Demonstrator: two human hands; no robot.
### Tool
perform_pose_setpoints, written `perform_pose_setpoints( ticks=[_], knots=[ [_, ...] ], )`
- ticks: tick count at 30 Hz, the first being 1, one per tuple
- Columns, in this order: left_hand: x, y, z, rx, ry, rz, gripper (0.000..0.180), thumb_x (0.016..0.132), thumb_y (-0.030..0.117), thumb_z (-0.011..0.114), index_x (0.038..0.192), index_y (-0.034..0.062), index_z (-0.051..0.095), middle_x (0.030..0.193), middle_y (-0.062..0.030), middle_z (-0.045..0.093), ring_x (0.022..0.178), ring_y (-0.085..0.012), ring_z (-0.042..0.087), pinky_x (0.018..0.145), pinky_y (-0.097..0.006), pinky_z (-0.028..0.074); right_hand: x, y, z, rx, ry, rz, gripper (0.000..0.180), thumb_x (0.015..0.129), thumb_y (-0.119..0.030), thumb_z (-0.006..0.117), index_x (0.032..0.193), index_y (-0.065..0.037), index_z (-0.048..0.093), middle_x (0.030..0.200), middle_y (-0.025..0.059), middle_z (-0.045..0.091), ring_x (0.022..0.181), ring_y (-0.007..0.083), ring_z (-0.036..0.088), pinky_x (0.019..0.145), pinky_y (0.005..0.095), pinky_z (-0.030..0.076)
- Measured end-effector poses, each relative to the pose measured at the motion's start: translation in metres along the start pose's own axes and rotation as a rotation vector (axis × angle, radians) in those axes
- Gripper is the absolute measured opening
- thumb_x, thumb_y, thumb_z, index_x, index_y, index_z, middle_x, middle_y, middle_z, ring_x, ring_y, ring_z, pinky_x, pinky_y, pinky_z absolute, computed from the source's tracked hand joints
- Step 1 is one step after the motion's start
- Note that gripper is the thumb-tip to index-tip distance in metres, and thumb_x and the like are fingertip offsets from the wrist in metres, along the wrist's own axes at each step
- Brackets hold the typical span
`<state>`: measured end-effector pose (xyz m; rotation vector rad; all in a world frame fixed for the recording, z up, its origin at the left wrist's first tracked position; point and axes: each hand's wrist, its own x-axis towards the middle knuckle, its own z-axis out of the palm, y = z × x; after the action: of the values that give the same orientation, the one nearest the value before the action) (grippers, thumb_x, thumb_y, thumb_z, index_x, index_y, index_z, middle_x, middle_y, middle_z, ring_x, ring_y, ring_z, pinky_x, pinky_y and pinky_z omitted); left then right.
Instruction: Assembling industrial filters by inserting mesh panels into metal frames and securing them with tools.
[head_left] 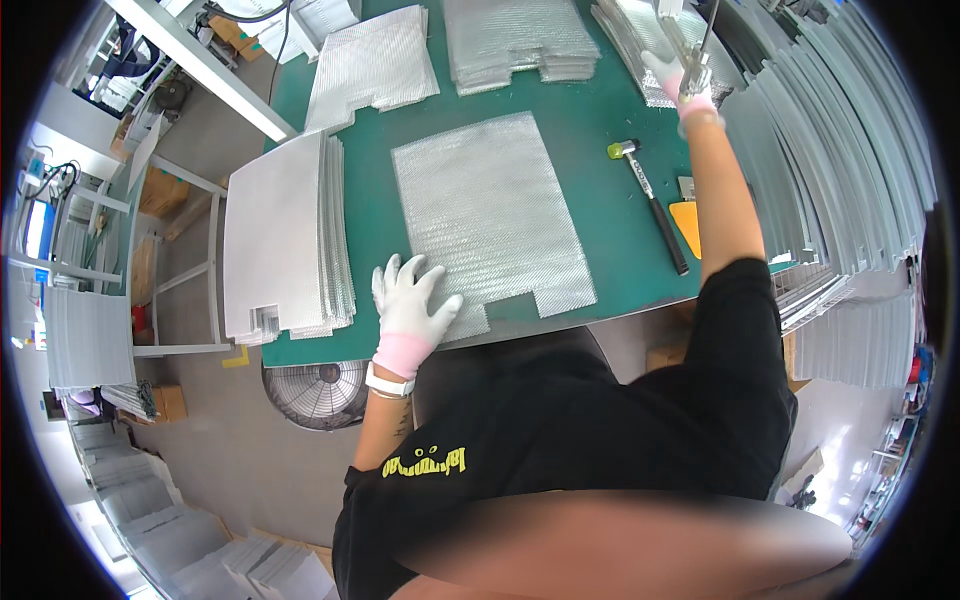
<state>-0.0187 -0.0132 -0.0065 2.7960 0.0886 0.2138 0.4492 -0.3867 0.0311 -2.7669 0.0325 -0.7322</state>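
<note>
A ridged, silvery translucent sheet (490,200) with notches along its near edge lies on the green tabletop in front of me. My left hand (410,300), in a white glove with a pink cuff, rests on its near left corner, fingers spread. Stretched out to the far right, my right hand (668,78) wears the same kind of glove and is over a stack of silvery sheets (630,45). A slim silver metal tool (694,76) overlaps that hand and hides most of its fingers. Whether the hand grips the tool or a sheet cannot be made out.
A mallet (655,205) with a black handle and a yellow-green piece (685,225) lie right of the sheet. More stacks stand left (285,240) and at the back (520,45). Racked grey panels (830,150) line the right side; a floor fan (315,393) stands below the table's left corner.
</note>
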Motion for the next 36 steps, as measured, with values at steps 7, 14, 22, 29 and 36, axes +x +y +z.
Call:
perform_pose_setpoints(
  ticks=[7, 14, 22, 29, 36],
  knots=[
    [-0.021, 0.006, -0.014, -0.056, 0.234, -0.063, 0.065, 0.081, 0.034, 0.075, 0.136, 0.0051, 0.056, 0.154, -0.0279, 0.031, 0.141, -0.0474, 0.028, 0.118, -0.061, 0.018, 0.067, 0.0, -0.021, 0.212, -0.285, 0.109, 0.09, 0.082, -0.063, 0.067, 0.142, 0.001, 0.051, 0.137, 0.0258, 0.058, 0.13, 0.0369, 0.055, 0.108, 0.0411, 0.045],
    [-0.036, 0.014, -0.013, -0.165, 0.313, -0.07, 0.066, 0.08, 0.026, 0.073, 0.139, 0.0036, 0.053, 0.154, -0.0278, 0.031, 0.142, -0.0477, 0.029, 0.117, -0.058, 0.022, 0.04, 0.006, -0.066, 0.01, -0.46, 0.034, 0.102, 0.071, -0.068, 0.076, 0.141, 0.003, 0.052, 0.138, 0.0254, 0.058, 0.13, 0.0374, 0.055, 0.111, 0.0398, 0.042],
    [-0.05, 0.027, -0.012, -0.344, 0.36, -0.035, 0.063, 0.08, 0.021, 0.072, 0.137, 0.0021, 0.053, 0.154, -0.0273, 0.032, 0.143, -0.0439, 0.03, 0.117, -0.054, 0.024, 0.0, 0.008, -0.072, 0.663, 0.112, 0.093, 0.096, 0.079, -0.06, 0.075, 0.142, 0.007, 0.048, 0.138, 0.028, 0.057, 0.13, 0.0348, 0.056, 0.11, 0.0387, 0.042],
    [-0.061, 0.04, -0.02, -0.286, 0.309, 0.003, 0.063, 0.08, 0.019, 0.074, 0.137, 0.0024, 0.054, 0.153, -0.0272, 0.033, 0.142, -0.0428, 0.032, 0.117, -0.052, 0.026, -0.01, -0.001, -0.063, 0.06, -0.39, 0.052, 0.101, 0.072, -0.062, 0.079, 0.142, 0.006, 0.049, 0.136, 0.0284, 0.058, 0.13, 0.0374, 0.055, 0.11, 0.039, 0.043],
    [-0.078, 0.032, -0.016, -0.299, 0.302, -0.065, 0.059, 0.082, 0.017, 0.072, 0.136, 0.0015, 0.054, 0.154, -0.027, 0.033, 0.142, -0.043, 0.033, 0.117, -0.052, 0.026, 0.019, 0.014, -0.044, 0.584, 0.004, 0.2, 0.104, 0.072, -0.054, 0.083, 0.147, 0.005, 0.042, 0.144, 0.0237, 0.053, 0.134, 0.0311, 0.052, 0.113, 0.0376, 0.039]
  ],
)
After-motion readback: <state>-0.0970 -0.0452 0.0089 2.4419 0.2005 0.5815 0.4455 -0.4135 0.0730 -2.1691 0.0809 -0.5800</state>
